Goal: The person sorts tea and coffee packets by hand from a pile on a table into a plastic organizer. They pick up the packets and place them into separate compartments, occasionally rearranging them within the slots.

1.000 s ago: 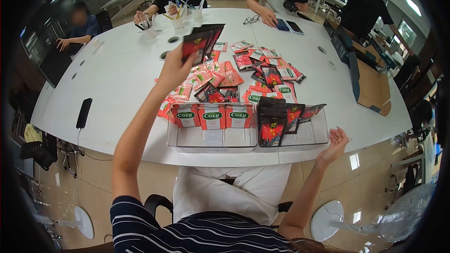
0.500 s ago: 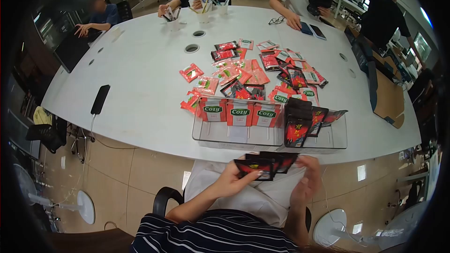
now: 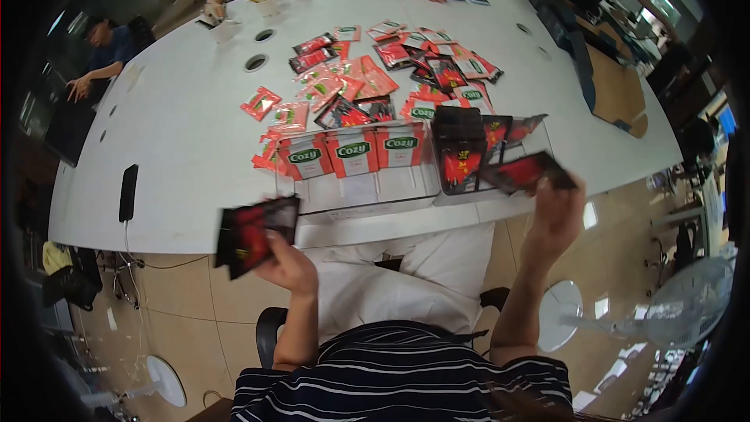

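Tabletop (image 3: 180, 133), white and broad, fills the upper view, and both bare forearms rise from striped sleeves toward its near edge, elbows bent and spread wide. The left hand (image 3: 289, 266) hovers below the edge, off to the left, fingers clamped around a stack of sachets (image 3: 254, 234) held slightly fanned and tilted. The right hand (image 3: 556, 207) is raised higher at the right, gripping a single sachet (image 3: 525, 172) by one end just beside the right end of the clear tray (image 3: 367, 191). Half a second ago both hands met over the lap, sharing one fan of sachets; now they are well apart, with one sachet drawn off to the right. The held sachets are black with a red patch and glossy, blurred by motion. Matching black packets (image 3: 459, 148) stand upright in the tray's right compartment, while red Cozy packets (image 3: 353, 152) stand in a row in its left one. Beyond the tray lies a loose pile (image 3: 375, 78) of red and black sachets.
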The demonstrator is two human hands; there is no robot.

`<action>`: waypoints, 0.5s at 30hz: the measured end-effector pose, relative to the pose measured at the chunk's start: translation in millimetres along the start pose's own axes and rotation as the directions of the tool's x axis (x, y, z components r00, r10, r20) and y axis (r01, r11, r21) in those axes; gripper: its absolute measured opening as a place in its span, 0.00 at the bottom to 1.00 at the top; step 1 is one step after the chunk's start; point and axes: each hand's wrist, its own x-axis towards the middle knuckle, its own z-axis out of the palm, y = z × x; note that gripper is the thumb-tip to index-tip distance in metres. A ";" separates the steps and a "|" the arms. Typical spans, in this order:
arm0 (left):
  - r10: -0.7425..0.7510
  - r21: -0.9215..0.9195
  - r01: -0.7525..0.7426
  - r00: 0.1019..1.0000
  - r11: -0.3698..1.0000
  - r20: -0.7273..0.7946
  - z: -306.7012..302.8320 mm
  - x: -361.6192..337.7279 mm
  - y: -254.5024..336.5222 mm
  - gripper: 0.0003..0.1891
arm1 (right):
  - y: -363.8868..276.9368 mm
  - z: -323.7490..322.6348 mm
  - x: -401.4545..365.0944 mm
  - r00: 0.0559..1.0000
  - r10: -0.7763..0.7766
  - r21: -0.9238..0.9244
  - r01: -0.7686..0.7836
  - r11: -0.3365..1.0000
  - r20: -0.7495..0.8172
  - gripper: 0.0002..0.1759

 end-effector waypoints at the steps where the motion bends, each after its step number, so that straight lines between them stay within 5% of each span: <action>1: -0.010 -0.014 0.009 0.999 1.000 -0.049 -2.1 11.3 -5.7 0.20 | 3.5 -2.7 11.5 0.999 -0.039 0.059 0.041 0.997 -0.036 0.12; 5: -0.187 -0.107 0.172 0.972 0.979 -0.143 1.1 31.1 -16.1 0.15 | 12.2 -14.1 48.6 0.994 -0.108 -0.034 0.107 0.994 -0.014 0.13; 7: -0.304 -0.102 0.293 0.947 0.951 -0.105 -2.2 36.7 -19.9 0.13 | 12.4 -17.1 60.1 0.987 -0.022 -0.137 0.044 0.990 0.160 0.15; 11: -0.369 -0.118 0.360 0.927 0.926 -0.066 -1.4 40.9 -15.8 0.15 | 20.7 -9.5 69.9 0.914 0.133 -0.223 -0.048 0.974 0.384 0.18; 15: -0.363 -0.129 0.353 0.930 0.927 -0.065 -1.2 39.0 -15.8 0.15 | 46.1 -6.7 70.4 0.835 0.129 -0.300 0.045 0.953 0.534 0.15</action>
